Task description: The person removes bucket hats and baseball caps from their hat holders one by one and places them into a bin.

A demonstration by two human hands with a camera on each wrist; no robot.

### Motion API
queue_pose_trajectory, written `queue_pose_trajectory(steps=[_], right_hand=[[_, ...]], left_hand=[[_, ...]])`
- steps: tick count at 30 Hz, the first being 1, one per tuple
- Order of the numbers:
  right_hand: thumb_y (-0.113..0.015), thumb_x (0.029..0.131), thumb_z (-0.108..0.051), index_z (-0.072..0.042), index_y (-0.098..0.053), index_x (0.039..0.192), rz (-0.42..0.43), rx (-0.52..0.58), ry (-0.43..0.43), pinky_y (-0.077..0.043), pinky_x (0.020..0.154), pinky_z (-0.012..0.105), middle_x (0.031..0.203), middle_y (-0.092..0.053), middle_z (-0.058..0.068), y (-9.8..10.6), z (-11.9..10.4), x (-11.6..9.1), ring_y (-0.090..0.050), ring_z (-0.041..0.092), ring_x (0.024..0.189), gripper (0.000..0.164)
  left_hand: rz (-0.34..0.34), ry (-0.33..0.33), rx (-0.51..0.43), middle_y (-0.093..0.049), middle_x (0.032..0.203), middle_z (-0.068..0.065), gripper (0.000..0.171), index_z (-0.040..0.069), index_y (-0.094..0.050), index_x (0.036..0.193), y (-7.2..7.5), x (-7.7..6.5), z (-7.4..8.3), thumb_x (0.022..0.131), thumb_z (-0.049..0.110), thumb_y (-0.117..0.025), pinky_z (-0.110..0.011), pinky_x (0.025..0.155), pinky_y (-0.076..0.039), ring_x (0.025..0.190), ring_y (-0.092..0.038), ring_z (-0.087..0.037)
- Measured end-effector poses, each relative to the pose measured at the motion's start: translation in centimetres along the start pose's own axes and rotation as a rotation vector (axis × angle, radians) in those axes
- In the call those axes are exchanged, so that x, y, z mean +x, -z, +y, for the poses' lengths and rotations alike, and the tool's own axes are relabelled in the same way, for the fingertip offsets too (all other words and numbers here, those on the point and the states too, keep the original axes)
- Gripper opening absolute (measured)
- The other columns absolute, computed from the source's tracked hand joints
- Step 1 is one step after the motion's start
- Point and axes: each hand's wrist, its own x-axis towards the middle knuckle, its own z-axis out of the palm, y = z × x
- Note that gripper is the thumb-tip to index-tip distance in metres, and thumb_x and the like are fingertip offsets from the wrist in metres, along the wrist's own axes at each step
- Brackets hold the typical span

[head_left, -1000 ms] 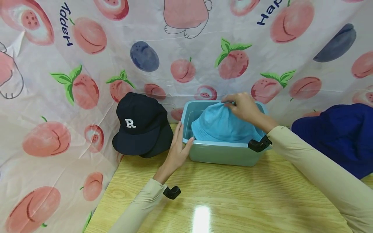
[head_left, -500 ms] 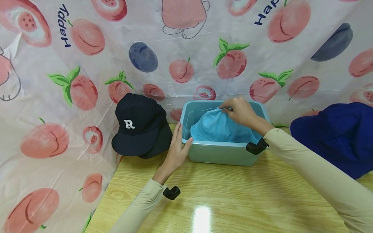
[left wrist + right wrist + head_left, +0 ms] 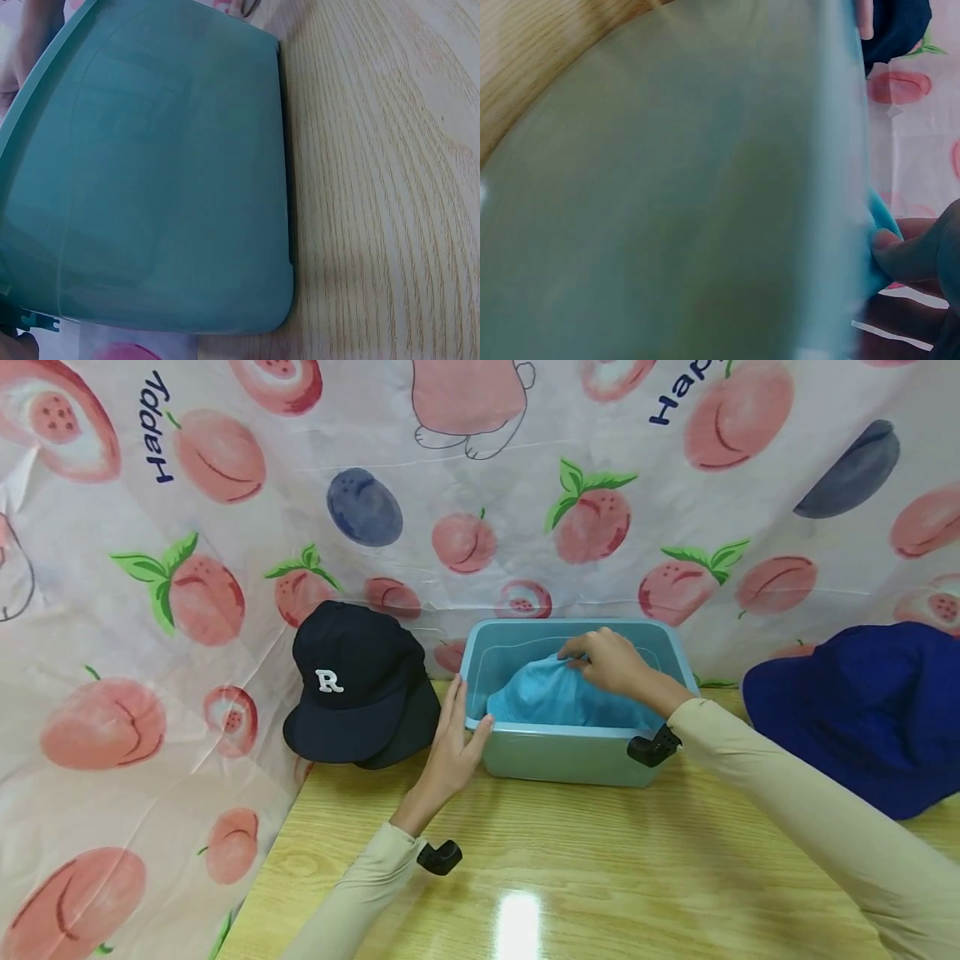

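A light blue bucket hat (image 3: 534,692) sits low inside a blue-green plastic bin (image 3: 566,758). With thumb and fingers, my right hand (image 3: 609,662) pinches the top of its crown; the right wrist view shows the thumb pressed on the blue cloth (image 3: 882,217). My left hand (image 3: 448,758) rests against the bin's left end near the front corner, fingers straight. In the left wrist view the bin's wall (image 3: 180,165) fills much of the picture. The hat's lower part is hidden behind the front wall.
A black cap (image 3: 360,685) with a white letter R stands left of the bin, close to my left hand. To the right lies a dark blue hat (image 3: 862,718). All rest on a wooden table (image 3: 585,868), before a fruit-print cloth (image 3: 480,485).
My right hand has moved down with the light blue hat, which now sits lower in the bin. The left hand has stayed at the bin's left end.
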Motion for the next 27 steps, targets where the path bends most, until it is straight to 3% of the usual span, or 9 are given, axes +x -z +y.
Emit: queue_pose_trajectory(steps=[5, 13, 27], right_hand=[[-0.059, 0.088, 0.006, 0.001, -0.072, 0.104, -0.064, -0.003, 0.019, -0.053, 0.075, 0.045, 0.1, -0.07, 0.016, -0.5, -0.2, -0.3, -0.066, 0.031, 0.094, 0.021], [-0.061, 0.088, 0.004, 0.0, -0.07, 0.108, -0.115, -0.019, 0.01, -0.053, 0.076, 0.044, 0.103, -0.069, 0.016, -0.4, -0.6, -0.6, -0.065, 0.03, 0.096, 0.022], [-0.06, 0.089, 0.0, 0.002, -0.069, 0.108, -0.1, 0.007, -0.004, -0.053, 0.075, 0.043, 0.103, -0.069, 0.016, 1.6, -0.6, -1.7, -0.067, 0.026, 0.091, 0.021]], left_hand=[[-0.001, 0.001, 0.004, -0.004, 0.158, -0.003, 0.073, 0.001, -0.013, 0.151, 0.0, 0.1, 0.0, 0.099, 0.043, -0.042, -0.047, 0.111, -0.019, 0.142, -0.011, -0.017], [0.0, 0.003, 0.001, -0.004, 0.158, -0.003, 0.073, 0.001, -0.012, 0.151, 0.0, 0.0, 0.0, 0.099, 0.043, -0.043, -0.048, 0.111, -0.019, 0.142, -0.011, -0.019], [-0.003, 0.013, 0.003, -0.003, 0.158, -0.002, 0.074, 0.002, -0.011, 0.151, 0.0, 0.0, 0.2, 0.099, 0.045, -0.042, -0.048, 0.111, -0.019, 0.142, -0.011, -0.018]])
